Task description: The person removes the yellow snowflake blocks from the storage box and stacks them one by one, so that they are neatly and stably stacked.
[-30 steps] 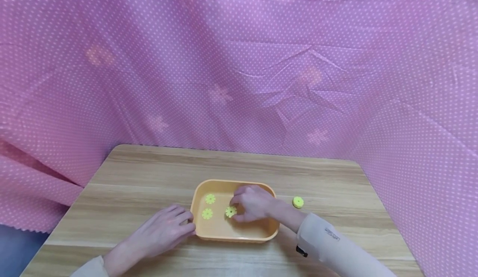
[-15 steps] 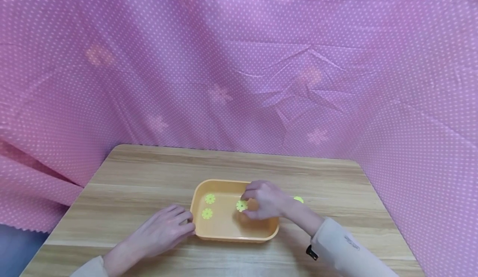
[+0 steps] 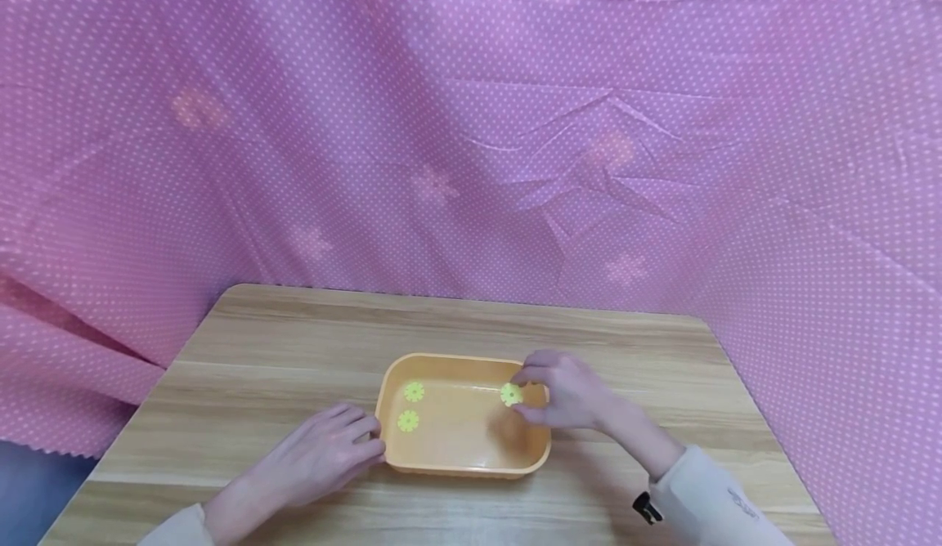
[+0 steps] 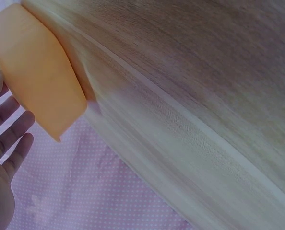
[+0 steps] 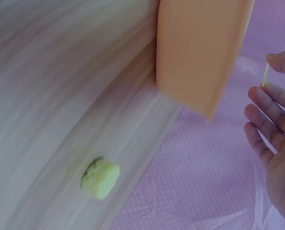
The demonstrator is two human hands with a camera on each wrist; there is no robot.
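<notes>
My right hand (image 3: 570,391) pinches a thin yellow flower-shaped disc (image 3: 510,395) between thumb and fingers, above the right end of an orange tray (image 3: 467,472). In the right wrist view, the disc (image 5: 265,74) shows edge-on. Two similar yellow discs, an upper one (image 3: 414,391) and a lower one (image 3: 408,421), lie apart at the tray's left end. My left hand (image 3: 320,454) holds the tray's left rim; in the left wrist view, its fingertips meet the tray wall (image 4: 41,72) and some fingers are partly hidden.
A short stack of yellow discs (image 5: 100,178) stands on the wooden table (image 3: 294,342) right of the tray; my right arm hides it in the head view. A pink dotted cloth (image 3: 471,162) hangs behind and beside the table.
My right hand has moved right and slightly away from me, carrying the pinched disc from the tray's middle to its right end. My left hand and the two lying discs have stayed put.
</notes>
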